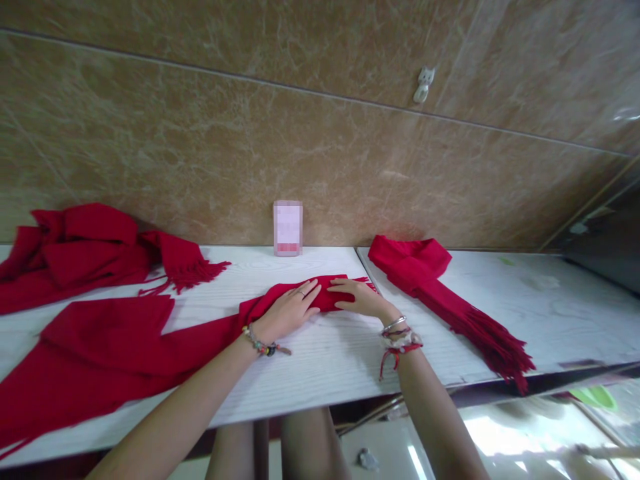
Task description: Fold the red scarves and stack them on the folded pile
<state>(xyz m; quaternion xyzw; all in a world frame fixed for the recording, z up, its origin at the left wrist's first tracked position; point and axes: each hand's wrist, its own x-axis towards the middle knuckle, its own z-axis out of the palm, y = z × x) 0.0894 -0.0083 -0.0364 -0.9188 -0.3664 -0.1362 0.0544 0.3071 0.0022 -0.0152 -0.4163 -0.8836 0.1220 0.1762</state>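
Observation:
A long red scarf (200,347) lies across the white table, its left part spread loosely and its right part folded into a narrow band. My left hand (287,312) rests flat on that band with fingers stretched out. Facing it, my right hand (361,298) touches the band's right part, its fingers extended and slightly apart. Fringe shows just past the right hand. Part of the cloth is hidden beneath both hands. Farther right, a second red scarf (425,273) is looped at the top, with its fringed end reaching the table's front edge.
Another red scarf (85,240) is heaped at the back left. A phone-like device (288,228) leans upright against the brown tiled wall (225,147). The white table (305,360) has a seam right of centre. A small cat figure (424,85) is on the wall.

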